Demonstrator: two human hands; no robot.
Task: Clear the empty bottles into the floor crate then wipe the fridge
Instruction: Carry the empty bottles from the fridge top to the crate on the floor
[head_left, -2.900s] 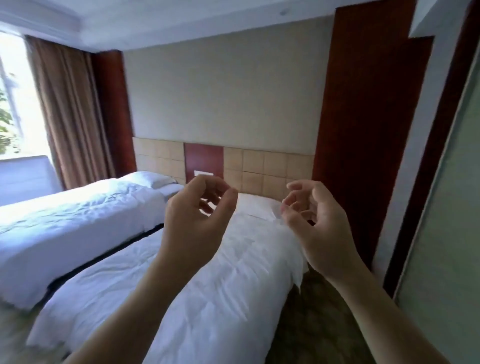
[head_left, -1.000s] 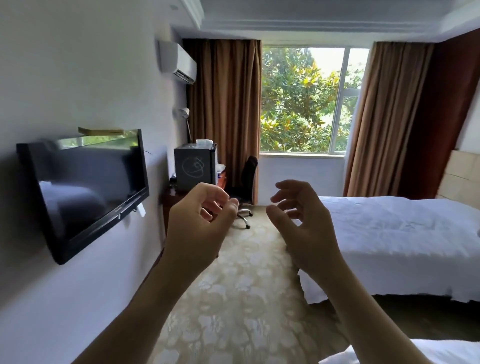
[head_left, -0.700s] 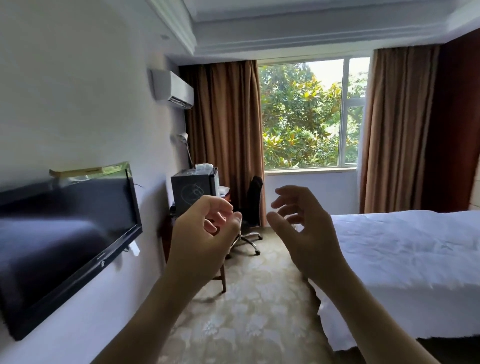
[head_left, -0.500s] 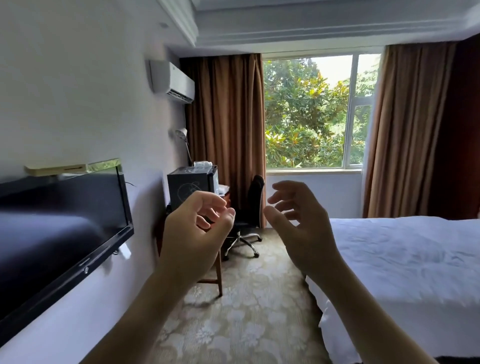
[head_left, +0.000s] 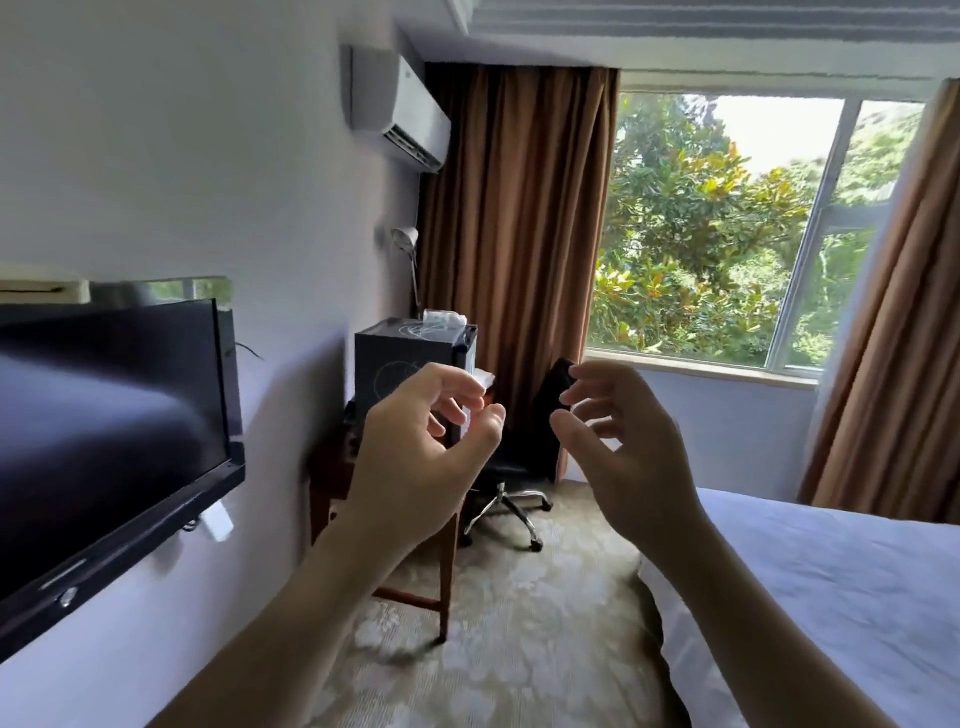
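Both hands are up at chest height, close together but not touching: left hand (head_left: 415, 457) and right hand (head_left: 628, 447), fingers loosely curled, half open, nothing in either. Right of the right hand there's a bed with a white quilt (head_left: 831, 597). Left of the left hand, a black wall-mounted TV (head_left: 104, 431). Just behind the left hand, the small black cube fridge (head_left: 395, 353) sits on a dark wooden counter (head_left: 332, 467), with a black swivel office chair (head_left: 524, 457) beyond both hands.
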